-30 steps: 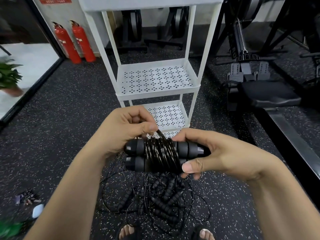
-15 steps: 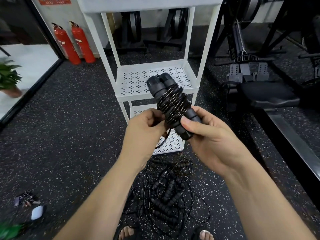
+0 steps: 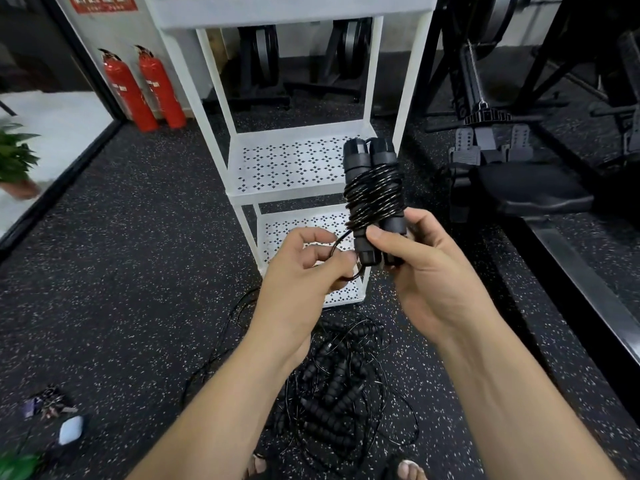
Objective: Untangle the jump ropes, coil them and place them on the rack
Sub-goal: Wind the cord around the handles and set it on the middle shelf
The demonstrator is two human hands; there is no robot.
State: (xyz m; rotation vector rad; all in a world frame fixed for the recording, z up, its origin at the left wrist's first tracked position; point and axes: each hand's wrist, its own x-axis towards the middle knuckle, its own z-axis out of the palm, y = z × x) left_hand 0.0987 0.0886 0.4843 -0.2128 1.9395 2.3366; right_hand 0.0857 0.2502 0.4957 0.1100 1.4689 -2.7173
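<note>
1. Speckled black gym floor (image 3: 121, 271) runs under a white rack (image 3: 277, 197) with punched shelves. Two red fire extinguishers (image 3: 145, 88) stand by the wall behind it.
2. One jump rope (image 3: 374, 188) is held up in the air, its two handles side by side and the cord wound tightly round their middle. A second ago it lay flat between the hands, and half a second ago it leaned. Now it stands nearly upright, in front of the rack's middle shelf (image 3: 287, 161) as seen from the head.
3. The right hand (image 3: 433, 271) has its fingers curled round the lower ends of both handles, with the thumb pressed on the front.
4. The left hand (image 3: 304, 271) was up at the wraps a second ago. It now sits just beside the bottom of the handles and pinches the last short loop of cord (image 3: 337, 245) between thumb and fingers.
5. My reading is that the winding of this rope is all but done. Only the tail seems left to tuck or pull snug so the coil holds, and after that it can go on the rack close ahead.
6. The pile (image 3: 332, 393) of other ropes lies tangled on the floor near the feet, as before. Most of the job probably remains.
</note>
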